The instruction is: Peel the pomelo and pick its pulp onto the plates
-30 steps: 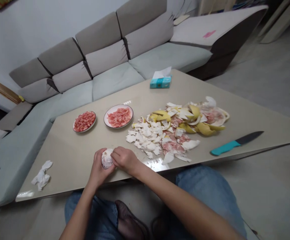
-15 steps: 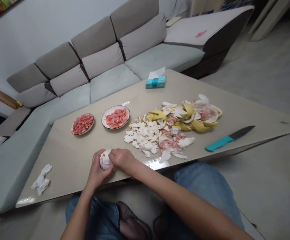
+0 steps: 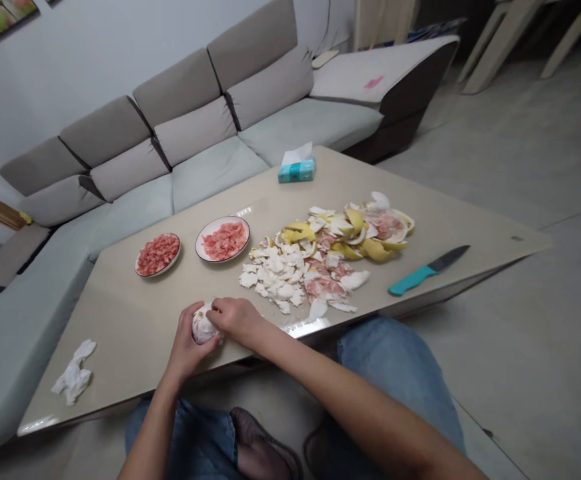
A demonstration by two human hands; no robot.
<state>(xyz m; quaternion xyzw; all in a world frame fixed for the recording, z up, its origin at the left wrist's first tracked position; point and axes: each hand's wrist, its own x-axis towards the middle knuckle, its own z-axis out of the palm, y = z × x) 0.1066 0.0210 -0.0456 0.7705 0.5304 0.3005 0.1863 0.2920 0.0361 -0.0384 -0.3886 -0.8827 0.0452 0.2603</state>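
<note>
A peeled pomelo [image 3: 203,326], round and covered in white pith, is held near the table's front edge. My left hand [image 3: 188,347] wraps round its left side and underside. On its upper right side, my right hand [image 3: 235,321] has its fingers bent and pressed against the pith; the fingertips are partly hidden, so whether they pinch a loose piece cannot be seen. Beyond stand two plates, one with pink pomelo flesh [image 3: 224,241] and one with redder flesh pieces [image 3: 158,254]. Right of my hands lies a heap of white pith scraps [image 3: 277,272] and yellow rind [image 3: 376,249].
A knife with a turquoise handle [image 3: 413,280] lies at the right, blade pointing away. A tissue pack [image 3: 297,171] sits at the table's far edge. Crumpled tissue [image 3: 74,375] rests at the left. Beyond the table [image 3: 135,320] runs a grey sofa [image 3: 210,167].
The camera view has shifted slightly, so the table and its things appear farther left. Both hands stay on the pomelo, with little change in their hold.
</note>
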